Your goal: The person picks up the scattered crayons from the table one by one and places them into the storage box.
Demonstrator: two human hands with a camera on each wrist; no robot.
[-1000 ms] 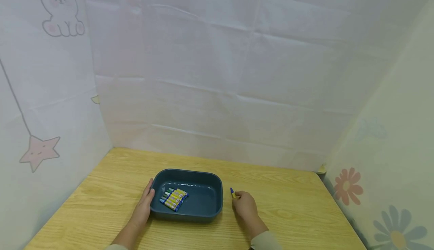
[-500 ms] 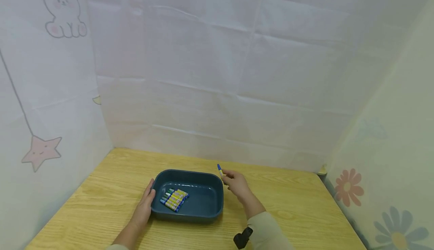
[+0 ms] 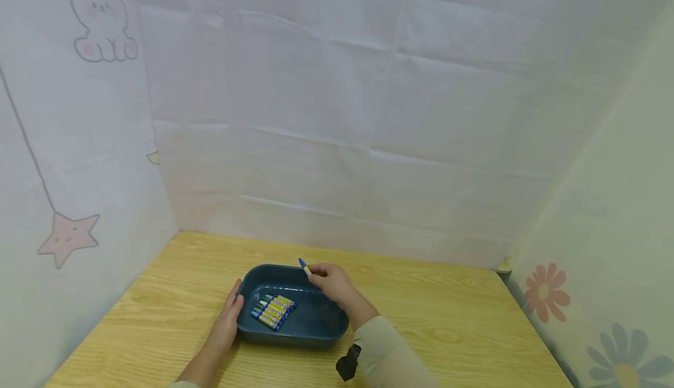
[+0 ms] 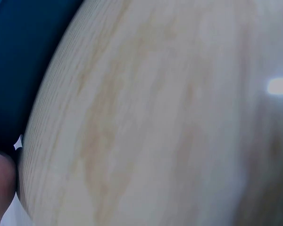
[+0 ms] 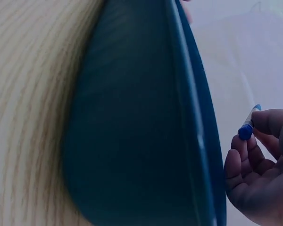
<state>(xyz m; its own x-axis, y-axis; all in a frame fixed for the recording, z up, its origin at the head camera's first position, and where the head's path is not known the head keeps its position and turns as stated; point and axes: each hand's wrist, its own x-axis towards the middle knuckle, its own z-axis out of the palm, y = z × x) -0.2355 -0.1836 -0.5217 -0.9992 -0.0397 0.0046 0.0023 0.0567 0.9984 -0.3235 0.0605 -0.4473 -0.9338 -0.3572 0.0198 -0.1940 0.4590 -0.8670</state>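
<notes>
A dark teal rectangular bin (image 3: 295, 339) stands on the wooden table. Its left outer wall is touched by my left hand (image 3: 223, 323), with fingers laid along it. Over the bin's far right part, my right hand (image 3: 334, 285) pinches a blue crayon (image 3: 304, 266) between thumb and fingers, tilted and above the rim. The right wrist view shows the crayon's blue end (image 5: 245, 132) between the fingertips, beyond the bin wall (image 5: 132, 122). Inside the bin, at its left, several crayons (image 3: 274, 312) in yellow wrappers lie side by side in a row.
The wooden table (image 3: 453, 318) extends around the bin on all sides. Behind it hangs a pale creased sheet (image 3: 368, 113). Printed panels with a rabbit, a star and flowers close off both sides. A black device (image 3: 348, 363) sits at the right wrist.
From the table right of the bin, my right hand has lifted the blue crayon and carried it left over the bin. The left hand stays at the bin's left wall.
</notes>
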